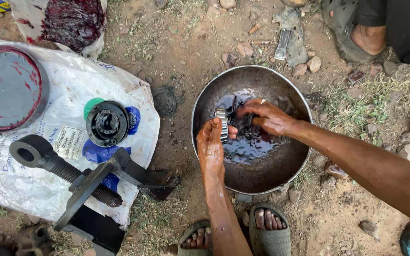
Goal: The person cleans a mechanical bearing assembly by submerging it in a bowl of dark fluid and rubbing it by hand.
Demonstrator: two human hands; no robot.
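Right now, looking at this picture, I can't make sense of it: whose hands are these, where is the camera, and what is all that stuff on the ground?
The camera sits on a person's head and looks straight down, so you see that person's own two arms and sandalled feet. There is no machine here, only bare hands. The left hand holds a ring-shaped metal bearing upright over a round metal pan that has dark oily liquid in its bottom. The right hand presses a dark wet rag against the bearing. The pan rests on bare dirt with stones. To the left lies a white sack, and on it a round black part, a threaded black tool and a red-smeared lid. Another person's foot shows at top right.
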